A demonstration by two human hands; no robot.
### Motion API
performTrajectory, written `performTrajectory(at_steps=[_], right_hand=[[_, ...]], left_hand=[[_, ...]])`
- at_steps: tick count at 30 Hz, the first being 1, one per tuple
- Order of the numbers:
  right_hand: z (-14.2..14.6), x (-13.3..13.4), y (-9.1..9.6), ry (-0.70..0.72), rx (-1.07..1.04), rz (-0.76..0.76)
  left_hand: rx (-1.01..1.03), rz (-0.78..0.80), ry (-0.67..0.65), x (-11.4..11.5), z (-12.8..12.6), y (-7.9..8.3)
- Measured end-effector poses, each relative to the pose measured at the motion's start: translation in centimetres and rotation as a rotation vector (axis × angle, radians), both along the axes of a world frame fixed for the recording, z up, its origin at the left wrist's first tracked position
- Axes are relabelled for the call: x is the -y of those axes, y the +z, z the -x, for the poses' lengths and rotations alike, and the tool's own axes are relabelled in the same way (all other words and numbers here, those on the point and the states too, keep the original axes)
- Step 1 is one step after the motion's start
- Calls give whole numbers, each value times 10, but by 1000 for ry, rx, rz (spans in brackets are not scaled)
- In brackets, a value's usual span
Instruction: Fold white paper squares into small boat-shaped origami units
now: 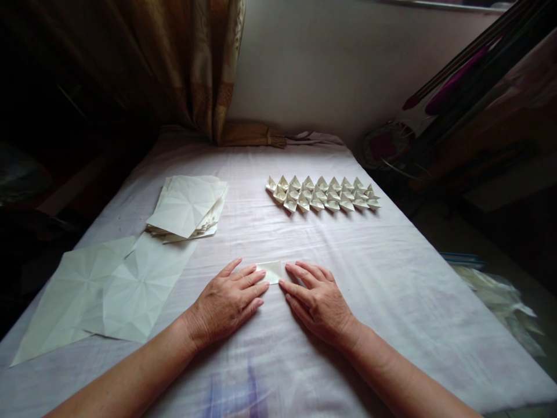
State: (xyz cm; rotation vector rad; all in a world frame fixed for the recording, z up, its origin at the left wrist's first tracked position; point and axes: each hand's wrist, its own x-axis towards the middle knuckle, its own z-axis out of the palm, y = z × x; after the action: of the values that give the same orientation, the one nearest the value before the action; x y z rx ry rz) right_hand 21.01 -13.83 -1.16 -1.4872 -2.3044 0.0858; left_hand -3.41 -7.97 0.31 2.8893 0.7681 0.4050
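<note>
Wrinkly, pale cloth (361,273) lies under both hands, and a gold and brown curtain (209,69) hangs far ahead of the left hand. One small folded white paper (272,271) lies flat on the cloth, right between the two hands. The left hand (232,299) is palm down with its fingers a little apart, and its fingertips touch the paper's left part. The right hand (319,299) is flat too, with its fingertips at the paper's right edge. Neither hand is closed around it. Ahead of the right hand sit rows of pointy paper shapes (322,196). Ahead and left of the left hand is a pile of creased sheets (187,203). Two big loose sheets (139,287) overlap left of that hand.
</note>
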Motion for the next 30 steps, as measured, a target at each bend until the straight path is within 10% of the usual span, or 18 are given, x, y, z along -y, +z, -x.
performTrajectory(at_steps=[11, 18, 30], right_hand=[[2, 1, 0, 24, 28, -24], [31, -4, 5, 291, 86, 260], [-2, -4, 12, 214, 94, 406]], left_hand=[[18, -71, 27, 5, 19, 2], [54, -65, 61, 9, 14, 2], [-10, -47, 71, 10, 15, 6]])
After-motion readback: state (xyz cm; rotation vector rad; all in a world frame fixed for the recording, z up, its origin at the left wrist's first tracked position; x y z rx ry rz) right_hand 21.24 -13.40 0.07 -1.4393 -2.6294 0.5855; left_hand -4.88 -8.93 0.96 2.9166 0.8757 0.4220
